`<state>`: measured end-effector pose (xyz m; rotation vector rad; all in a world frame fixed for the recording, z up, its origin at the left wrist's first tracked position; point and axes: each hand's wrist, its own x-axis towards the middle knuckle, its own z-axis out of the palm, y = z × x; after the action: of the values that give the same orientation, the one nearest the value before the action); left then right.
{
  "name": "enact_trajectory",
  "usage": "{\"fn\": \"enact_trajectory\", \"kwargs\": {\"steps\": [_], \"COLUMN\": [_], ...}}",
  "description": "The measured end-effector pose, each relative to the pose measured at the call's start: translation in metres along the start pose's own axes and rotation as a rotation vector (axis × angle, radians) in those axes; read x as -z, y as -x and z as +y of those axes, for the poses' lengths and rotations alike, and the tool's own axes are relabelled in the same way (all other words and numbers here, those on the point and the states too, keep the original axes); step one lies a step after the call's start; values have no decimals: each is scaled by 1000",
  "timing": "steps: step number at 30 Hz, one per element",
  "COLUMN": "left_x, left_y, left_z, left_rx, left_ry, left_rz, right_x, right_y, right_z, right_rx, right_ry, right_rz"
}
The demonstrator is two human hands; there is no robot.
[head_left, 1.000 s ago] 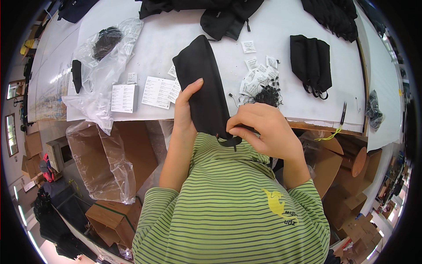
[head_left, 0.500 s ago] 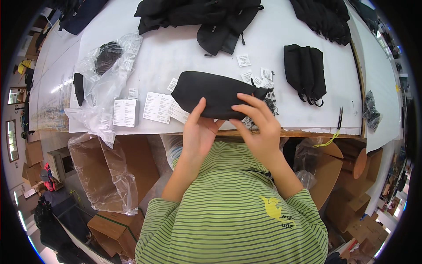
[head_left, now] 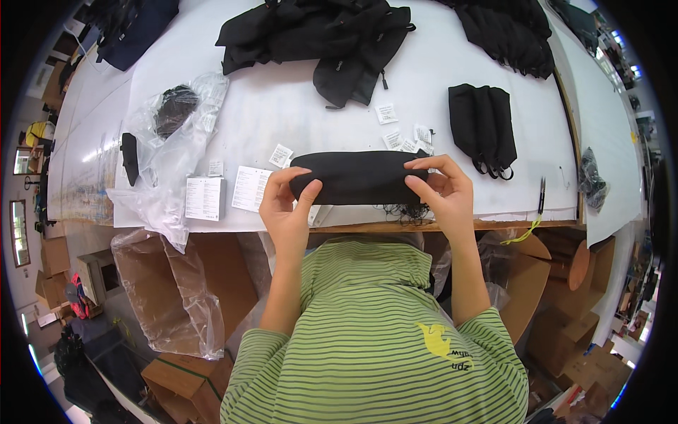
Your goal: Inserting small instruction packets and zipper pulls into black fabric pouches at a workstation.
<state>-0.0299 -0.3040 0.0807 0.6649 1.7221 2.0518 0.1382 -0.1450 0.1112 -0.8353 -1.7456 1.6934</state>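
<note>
A black fabric pouch (head_left: 360, 178) is stretched sideways between my two hands, just above the table's front edge. Thumb and fingers of my left hand (head_left: 288, 201) pinch its left end. My right hand (head_left: 450, 189) grips the right end the same way. Behind the pouch lie small white printed labels (head_left: 280, 155), partly covered by it. A tangle of thin black cords (head_left: 404, 213) shows beneath its right half. White printed cards (head_left: 248, 188) rest to the left. Several more black pouches (head_left: 483, 127) with small loops lie together on the right.
Black zippered fabric pieces (head_left: 311, 42) are heaped at the back of the white table (head_left: 275, 99). A clear plastic bag (head_left: 148, 169) sits on the left. Snips (head_left: 542, 194) with a yellow cord lie near the right front edge. Cardboard boxes (head_left: 180, 385) stand below.
My left hand has moved from beneath the pouch to its left end, and my right to its right end. The pouch is now level and looks narrower. The view has shifted slightly.
</note>
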Motion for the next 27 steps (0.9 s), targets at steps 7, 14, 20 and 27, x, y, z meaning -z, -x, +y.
{"fn": "enact_trajectory", "kwargs": {"steps": [7, 14, 20, 27], "left_x": [-12, 32, 45, 51], "left_y": [-2, 0, 3, -2], "left_z": [10, -20, -32, -33], "left_rx": [253, -153, -67, -51], "left_ry": [-8, -951, -1179, -1248], "left_rz": [-109, -216, -209, -186], "right_x": [32, 143, 207, 213], "right_y": [-3, -31, -57, -51], "right_z": [-9, 14, 102, 107], "right_rx": [56, 300, 21, 15], "right_ry": [125, -208, -246, -6], "right_rz": [206, 930, 1069, 1004]}}
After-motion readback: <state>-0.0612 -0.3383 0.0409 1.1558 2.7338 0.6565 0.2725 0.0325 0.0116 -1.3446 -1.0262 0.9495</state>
